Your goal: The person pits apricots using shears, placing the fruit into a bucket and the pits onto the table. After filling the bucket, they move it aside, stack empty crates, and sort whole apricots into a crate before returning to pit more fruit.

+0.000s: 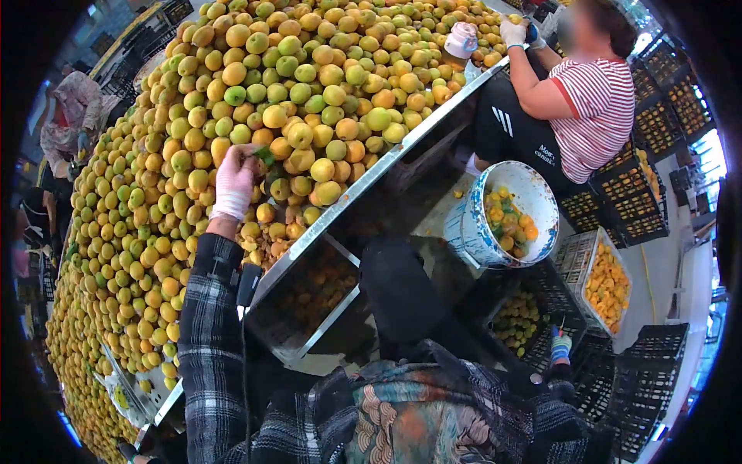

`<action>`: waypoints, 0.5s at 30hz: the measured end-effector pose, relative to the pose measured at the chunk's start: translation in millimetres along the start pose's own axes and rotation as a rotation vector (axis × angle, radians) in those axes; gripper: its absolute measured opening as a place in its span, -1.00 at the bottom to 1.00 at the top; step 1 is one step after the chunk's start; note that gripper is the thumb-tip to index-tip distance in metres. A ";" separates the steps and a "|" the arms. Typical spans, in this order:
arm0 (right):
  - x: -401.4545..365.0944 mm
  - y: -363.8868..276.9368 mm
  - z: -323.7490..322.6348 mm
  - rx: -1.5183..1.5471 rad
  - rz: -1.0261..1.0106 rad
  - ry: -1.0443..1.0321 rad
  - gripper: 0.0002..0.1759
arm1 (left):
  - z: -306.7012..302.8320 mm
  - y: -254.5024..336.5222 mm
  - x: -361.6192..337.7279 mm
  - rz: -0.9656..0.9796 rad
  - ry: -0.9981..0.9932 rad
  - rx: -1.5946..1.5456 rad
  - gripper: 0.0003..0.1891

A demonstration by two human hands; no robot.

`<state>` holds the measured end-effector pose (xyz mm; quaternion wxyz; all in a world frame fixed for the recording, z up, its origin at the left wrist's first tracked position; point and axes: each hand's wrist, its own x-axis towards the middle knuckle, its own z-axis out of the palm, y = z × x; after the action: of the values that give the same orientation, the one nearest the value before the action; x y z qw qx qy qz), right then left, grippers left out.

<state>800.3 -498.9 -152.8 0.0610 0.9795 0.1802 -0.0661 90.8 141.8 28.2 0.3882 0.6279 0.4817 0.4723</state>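
Observation:
A big heap of yellow, orange and green apricots [332, 97] fills the metal-edged table. My left hand [236, 184], in a pale pink glove with bare fingertips, reaches over the heap's near side. Its fingers are bent together against a dark green leaf [265, 155], with apricots all around. Low on the right, my right hand [560, 346] wears a striped glove with blue on it. Its fingers look closed beside a black crate of small greenish fruit [518, 321]. A thin dark shape shows at the fingertips, too small to name.
A paint-stained white bucket [464, 228] holds orange fruit pieces and leaves. Near it stands a pale crate of orange pieces [605, 286]. Black crates [649, 379] line the right. Another person in a striped shirt [591, 108] sits across. A lidded jar [461, 40] stands among the apricots.

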 end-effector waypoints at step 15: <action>-22.3 -128.9 -80.3 0.196 -0.289 0.094 -0.53 | 26.9 34.2 -21.7 0.472 -0.159 1.185 -0.90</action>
<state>741.8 -375.4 -82.7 -0.0532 0.9467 0.3145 -0.0457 123.0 111.8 49.0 -0.1044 0.8582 0.4795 0.1507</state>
